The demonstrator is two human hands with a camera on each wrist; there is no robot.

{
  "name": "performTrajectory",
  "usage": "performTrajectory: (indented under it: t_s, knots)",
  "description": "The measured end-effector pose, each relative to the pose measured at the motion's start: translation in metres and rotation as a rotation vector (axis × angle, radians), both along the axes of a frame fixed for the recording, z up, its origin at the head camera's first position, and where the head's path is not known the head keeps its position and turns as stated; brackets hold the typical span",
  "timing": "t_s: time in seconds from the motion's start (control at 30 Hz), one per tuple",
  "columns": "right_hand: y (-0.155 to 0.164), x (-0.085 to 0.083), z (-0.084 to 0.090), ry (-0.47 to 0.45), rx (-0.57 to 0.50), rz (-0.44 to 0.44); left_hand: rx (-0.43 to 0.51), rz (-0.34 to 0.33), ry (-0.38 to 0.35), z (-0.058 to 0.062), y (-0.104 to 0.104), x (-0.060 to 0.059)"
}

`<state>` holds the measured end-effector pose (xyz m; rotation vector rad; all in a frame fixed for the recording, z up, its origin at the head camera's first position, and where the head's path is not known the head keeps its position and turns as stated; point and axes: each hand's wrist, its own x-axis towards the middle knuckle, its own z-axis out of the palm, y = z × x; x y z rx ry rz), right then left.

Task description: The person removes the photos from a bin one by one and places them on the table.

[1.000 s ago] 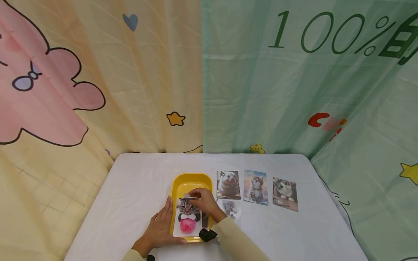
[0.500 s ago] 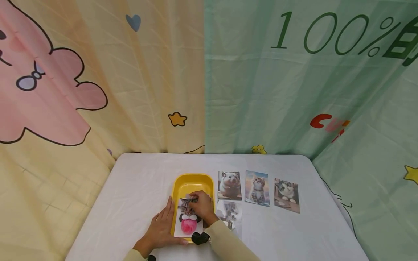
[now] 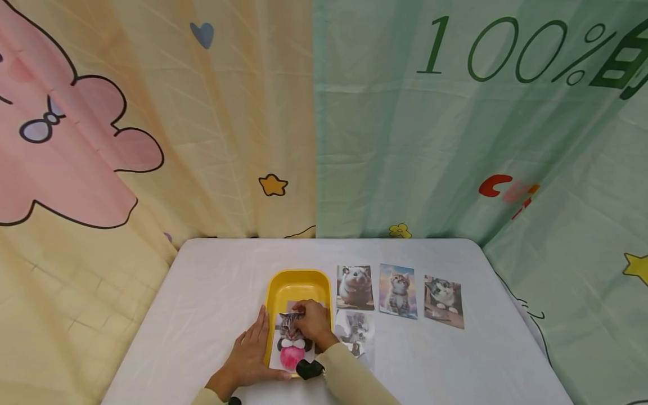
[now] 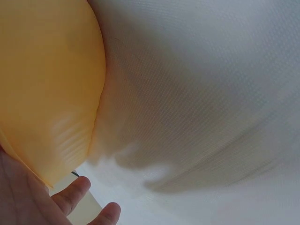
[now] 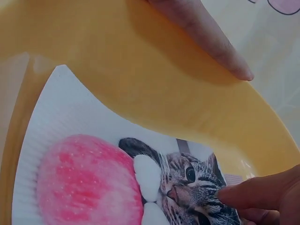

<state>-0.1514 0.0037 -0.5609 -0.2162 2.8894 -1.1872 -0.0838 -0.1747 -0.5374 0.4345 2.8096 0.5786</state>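
Observation:
In the head view a cat photo [image 3: 292,343], a tabby with a pink ball, lies in the yellow tray [image 3: 298,277]. My right hand [image 3: 315,323] pinches its upper part, with the thumb on the cat's face in the right wrist view and the other fingers at the far edge. There the photo [image 5: 93,178] looks bowed, its corner up against the tray wall. A pale pinkish edge of another sheet peeks out beyond it. My left hand [image 3: 248,349] lies along the tray's left side, fingers straight against the wall and thumb at the near rim.
Right of the tray lie a hamster photo [image 3: 355,288], a kitten photo [image 3: 398,291] and a grey-and-white cat photo [image 3: 444,301]. A paler picture in a clear sleeve [image 3: 356,332] sits nearer, partly behind my right arm. Curtains [image 3: 212,140] hang behind the white table [image 3: 223,270].
My right hand has closed its pinch on the cat photo's upper part and drawn back slightly toward me, the photo shifting with it. The left hand keeps its place on the tray.

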Motion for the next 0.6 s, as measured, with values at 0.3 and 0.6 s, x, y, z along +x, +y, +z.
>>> performTrajectory:
  t_s: [0.3, 0.6]
  knots:
    - [0.0007, -0.0008, 0.0004, 0.068, -0.087, 0.002, 0.009, -0.008, 0.01, 0.0014, -0.0002, -0.0001]
    - [0.0014, 0.0004, 0.0016, 0.014, -0.341, 0.056, 0.01, -0.003, -0.004, 0.0019, -0.0002, 0.0]
